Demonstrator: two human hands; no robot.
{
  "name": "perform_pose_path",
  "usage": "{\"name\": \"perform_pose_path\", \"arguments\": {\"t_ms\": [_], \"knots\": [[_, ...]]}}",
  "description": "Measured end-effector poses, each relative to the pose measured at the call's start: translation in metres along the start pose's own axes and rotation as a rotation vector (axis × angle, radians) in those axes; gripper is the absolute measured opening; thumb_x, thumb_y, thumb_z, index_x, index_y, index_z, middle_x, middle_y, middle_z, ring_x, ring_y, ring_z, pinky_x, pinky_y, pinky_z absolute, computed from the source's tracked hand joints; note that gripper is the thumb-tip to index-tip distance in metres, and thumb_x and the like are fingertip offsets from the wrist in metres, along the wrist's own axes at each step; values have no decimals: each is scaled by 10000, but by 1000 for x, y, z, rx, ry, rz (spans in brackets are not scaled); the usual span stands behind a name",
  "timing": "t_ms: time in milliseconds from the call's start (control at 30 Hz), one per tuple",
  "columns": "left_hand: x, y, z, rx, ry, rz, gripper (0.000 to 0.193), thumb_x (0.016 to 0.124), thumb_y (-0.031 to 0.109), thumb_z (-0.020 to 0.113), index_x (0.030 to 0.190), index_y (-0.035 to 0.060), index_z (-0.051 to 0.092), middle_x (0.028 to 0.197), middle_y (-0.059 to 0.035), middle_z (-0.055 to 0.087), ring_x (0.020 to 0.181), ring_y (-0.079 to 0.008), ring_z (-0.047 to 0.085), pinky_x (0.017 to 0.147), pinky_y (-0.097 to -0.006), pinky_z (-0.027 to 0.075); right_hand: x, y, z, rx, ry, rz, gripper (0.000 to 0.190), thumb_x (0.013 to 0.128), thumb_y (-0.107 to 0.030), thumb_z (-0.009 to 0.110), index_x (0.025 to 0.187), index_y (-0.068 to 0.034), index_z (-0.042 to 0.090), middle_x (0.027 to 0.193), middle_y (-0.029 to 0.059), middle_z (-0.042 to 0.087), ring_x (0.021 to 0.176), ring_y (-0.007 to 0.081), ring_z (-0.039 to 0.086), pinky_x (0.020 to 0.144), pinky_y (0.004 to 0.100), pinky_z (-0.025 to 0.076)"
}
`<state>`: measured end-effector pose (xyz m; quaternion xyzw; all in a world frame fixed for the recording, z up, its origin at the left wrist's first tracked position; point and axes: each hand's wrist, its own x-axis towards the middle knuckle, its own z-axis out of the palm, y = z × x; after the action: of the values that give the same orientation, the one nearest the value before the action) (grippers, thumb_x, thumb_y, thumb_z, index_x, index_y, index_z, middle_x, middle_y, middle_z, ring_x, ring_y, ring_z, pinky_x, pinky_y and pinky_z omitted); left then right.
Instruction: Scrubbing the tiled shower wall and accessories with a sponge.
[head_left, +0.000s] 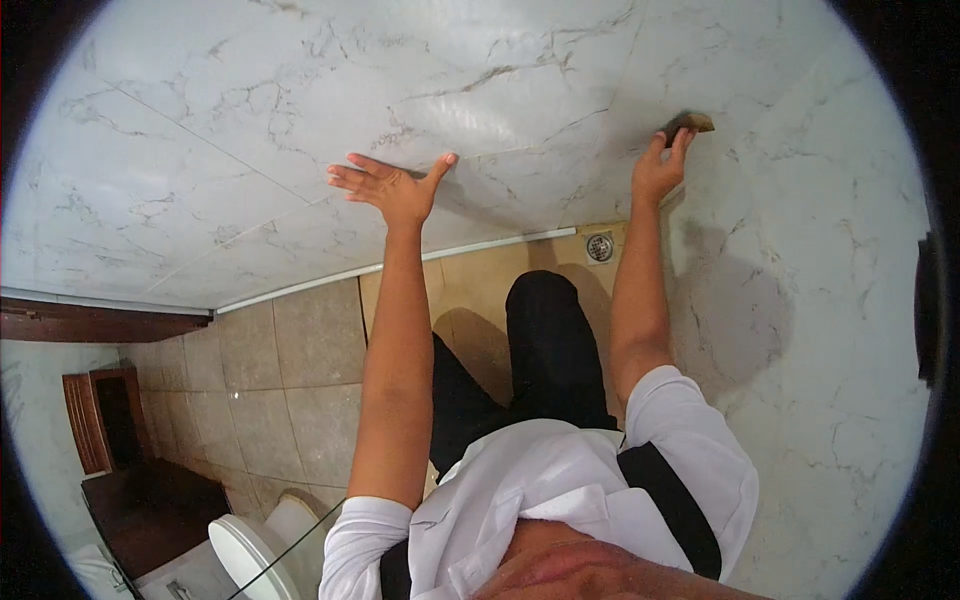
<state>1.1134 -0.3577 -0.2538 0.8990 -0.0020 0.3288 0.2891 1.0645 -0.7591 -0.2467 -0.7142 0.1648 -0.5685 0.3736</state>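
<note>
My left hand (394, 184) is spread at the marble-patterned wall (495, 97), fingers apart and holding nothing. Toward the right, my right hand (661, 166) grips a small brown and dark scrubbing pad or sponge (690, 126) between thumb and fingers. The pad lies against the marbled wall, close to the corner where two walls meet. Part of it is hidden by my fingertips, so its exact kind is unclear.
Below my hands, a round metal floor drain (599, 247) sits in the tan tiled floor (319, 427). A white strip (300, 289) runs along the wall's base. At lower left are a toilet (251, 551), a glass panel edge (300, 536) and a dark wood cabinet (154, 510).
</note>
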Motion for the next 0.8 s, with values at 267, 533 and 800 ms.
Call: {"name": "perform_pose_path", "arguments": {"t_ms": [267, 533, 800], "knots": [[1, -1, 5, 25, -19, -35, 1716, 581, 910, 759, 1523, 74, -406, 1551, -323, -454, 1429, -595, -378, 1057, -863, -62, 51, -70, 15, -91, 134, 79, 568, 965, -150, 632, 1436, 140, 505, 1585, 322, 400, 1500, 398, 396, 1195, 421, 382], [-5, 11, 0, 21, 12, -86, 1669, 606, 888, 763, 1590, 24, -271, 1609, -388, -299, 1473, -625, -261, 1112, -827, 7, 6, -193, 60, 38, -44, -352, 601, 958, -160, 632, 1476, 105, 483, 1579, 326, 408, 1514, 522, 291, 1237, 594, 244], [-13, 40, -27, -55, 160, -51, 1593, 642, 697, 884, 1620, 5, -165, 1637, -379, -211, 1506, -619, -121, 1184, -743, 111, -19, -250, 70, 140, -269, -681, 571, 943, -116, 631, 1488, 20, 529, 1605, 221, 438, 1526, 452, 323, 1240, 604, 241]]}}
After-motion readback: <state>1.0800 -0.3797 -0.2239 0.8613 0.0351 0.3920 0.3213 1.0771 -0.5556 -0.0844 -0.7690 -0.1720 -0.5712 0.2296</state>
